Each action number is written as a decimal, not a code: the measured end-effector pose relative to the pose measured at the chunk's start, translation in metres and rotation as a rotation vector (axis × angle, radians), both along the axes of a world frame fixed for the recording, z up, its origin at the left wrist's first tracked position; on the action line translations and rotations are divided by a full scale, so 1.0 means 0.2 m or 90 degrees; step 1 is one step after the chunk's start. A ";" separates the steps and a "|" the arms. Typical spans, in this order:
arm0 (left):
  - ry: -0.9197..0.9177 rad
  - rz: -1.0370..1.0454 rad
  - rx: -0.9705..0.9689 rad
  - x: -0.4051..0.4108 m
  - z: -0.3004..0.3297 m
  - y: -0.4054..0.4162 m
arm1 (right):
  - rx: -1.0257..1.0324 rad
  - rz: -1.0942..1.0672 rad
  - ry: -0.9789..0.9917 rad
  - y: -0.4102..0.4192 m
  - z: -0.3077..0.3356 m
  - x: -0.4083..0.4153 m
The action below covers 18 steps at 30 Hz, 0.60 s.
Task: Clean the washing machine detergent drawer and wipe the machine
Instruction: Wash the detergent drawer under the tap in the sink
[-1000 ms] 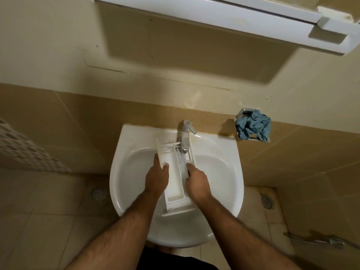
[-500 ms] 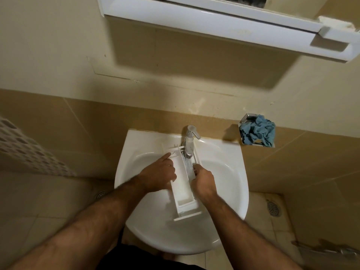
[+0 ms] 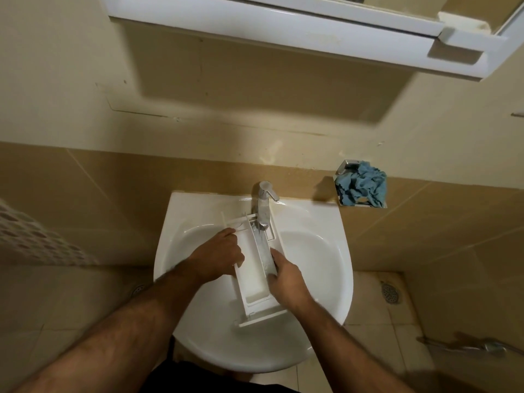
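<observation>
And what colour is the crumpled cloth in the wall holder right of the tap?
Blue; the cloth shows best in the head view, bunched in the metal holder.

Seen from our head camera, our two forearms are bare and hairy to the frame's edge, no sleeves, watch or rings visible on our left hand (image 3: 217,258) or right hand (image 3: 286,280), with dark clothing (image 3: 198,377) showing at our waist below.

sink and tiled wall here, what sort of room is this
Most likely a home bathroom. A white sink with a metal tap is fixed to a tiled wall, there is a drain in the floor, and a mirror cabinet hangs above.
</observation>
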<state>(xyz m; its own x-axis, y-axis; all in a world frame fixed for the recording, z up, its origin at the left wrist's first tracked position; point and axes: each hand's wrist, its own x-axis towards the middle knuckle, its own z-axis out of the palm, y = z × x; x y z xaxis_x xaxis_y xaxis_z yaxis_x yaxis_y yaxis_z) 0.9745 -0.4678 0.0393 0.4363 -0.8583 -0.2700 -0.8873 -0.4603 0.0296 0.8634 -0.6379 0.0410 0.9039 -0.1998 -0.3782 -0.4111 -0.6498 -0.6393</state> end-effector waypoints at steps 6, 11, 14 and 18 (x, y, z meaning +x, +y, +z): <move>0.015 -0.049 -0.115 0.01 -0.03 0.00 | -0.268 0.115 0.104 -0.09 0.05 0.01; 0.034 -0.038 -0.115 -0.09 0.02 0.00 | -0.249 0.109 0.046 -0.05 0.06 0.11; 0.033 0.012 -0.043 -0.17 0.03 0.02 | -0.198 0.093 0.018 -0.01 0.03 0.16; 0.000 0.048 -0.043 -0.26 -0.03 0.04 | -0.176 0.087 0.039 0.02 0.02 0.25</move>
<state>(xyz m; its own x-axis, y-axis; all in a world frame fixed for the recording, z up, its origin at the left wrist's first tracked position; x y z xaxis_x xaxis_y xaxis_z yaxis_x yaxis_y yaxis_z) 0.9232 -0.4600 0.0326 0.5008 -0.8390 -0.2129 -0.8499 -0.5233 0.0629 0.9128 -0.6343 0.0442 0.9068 -0.1809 -0.3808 -0.3400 -0.8477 -0.4071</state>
